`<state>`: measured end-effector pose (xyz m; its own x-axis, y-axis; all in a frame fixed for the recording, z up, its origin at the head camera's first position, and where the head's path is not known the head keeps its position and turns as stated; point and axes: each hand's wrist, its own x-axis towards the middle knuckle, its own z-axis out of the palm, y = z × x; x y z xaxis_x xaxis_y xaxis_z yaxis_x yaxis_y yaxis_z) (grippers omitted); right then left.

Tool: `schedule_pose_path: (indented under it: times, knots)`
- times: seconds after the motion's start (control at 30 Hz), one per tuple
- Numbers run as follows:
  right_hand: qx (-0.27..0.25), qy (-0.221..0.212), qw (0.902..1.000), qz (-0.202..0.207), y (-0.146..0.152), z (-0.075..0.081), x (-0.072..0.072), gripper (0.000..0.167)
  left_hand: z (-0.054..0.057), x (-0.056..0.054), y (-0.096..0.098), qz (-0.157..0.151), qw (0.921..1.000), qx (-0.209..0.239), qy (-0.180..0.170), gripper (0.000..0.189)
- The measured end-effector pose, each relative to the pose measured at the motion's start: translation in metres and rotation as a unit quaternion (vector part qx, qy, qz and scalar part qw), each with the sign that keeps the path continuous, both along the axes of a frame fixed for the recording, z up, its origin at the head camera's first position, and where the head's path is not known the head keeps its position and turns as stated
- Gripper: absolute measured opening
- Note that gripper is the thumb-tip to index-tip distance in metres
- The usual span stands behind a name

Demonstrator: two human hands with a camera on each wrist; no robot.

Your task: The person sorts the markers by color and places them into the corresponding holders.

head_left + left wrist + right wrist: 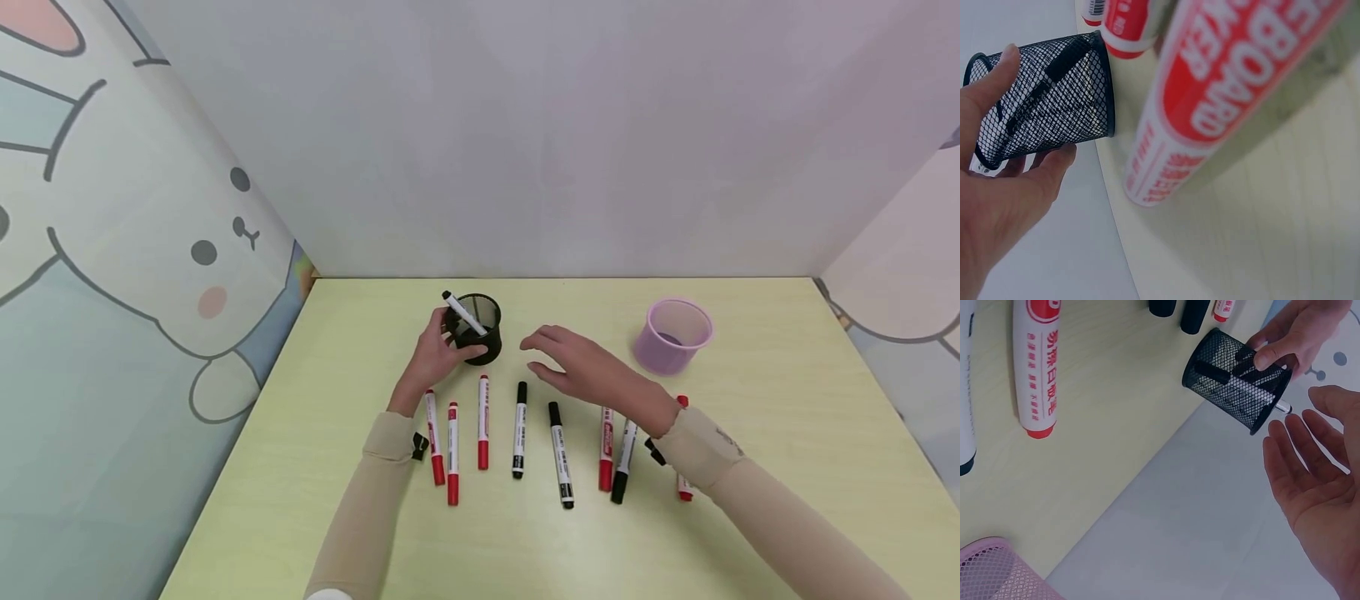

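A black mesh pen cup (491, 343) stands near the back of the table, gripped at its side by my left hand (437, 357). In the left wrist view, thumb and fingers lie on opposite sides of the cup (1066, 100). One white marker (468, 315) with a black end leans inside, its upper end poking past the rim. My right hand (581, 364) hovers to the right of the cup, holding nothing. Its fingers are loosely bent and apart in the right wrist view, with the palm (1329, 506) close to the cup's mouth.
Several whiteboard markers lie in a row before the hands, some red (483, 425), some black (519, 433). Others, including a red one (606, 454), are partly under the right forearm. A pink mesh cup (660, 350) stands at the back right. Walls border the table (262, 500).
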<state>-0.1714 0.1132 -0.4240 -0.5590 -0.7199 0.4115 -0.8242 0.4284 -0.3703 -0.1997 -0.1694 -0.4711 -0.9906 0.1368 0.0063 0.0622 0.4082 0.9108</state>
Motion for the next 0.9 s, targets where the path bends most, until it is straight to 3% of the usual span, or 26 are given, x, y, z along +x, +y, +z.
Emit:
schedule_pose_path:
  times: [0.5,0.9]
  knots:
    - [0.013,-0.02,0.9989,-0.04,0.03,-0.006,0.017,0.028,-0.001,0.001,0.0,-0.003,1.0,0.008,0.002,0.082]
    - [-0.012,-0.01,0.9954,-0.094,0.051,-0.017,0.036,0.033,-0.002,-0.002,0.003,-0.004,0.9999,0.015,0.005,0.082]
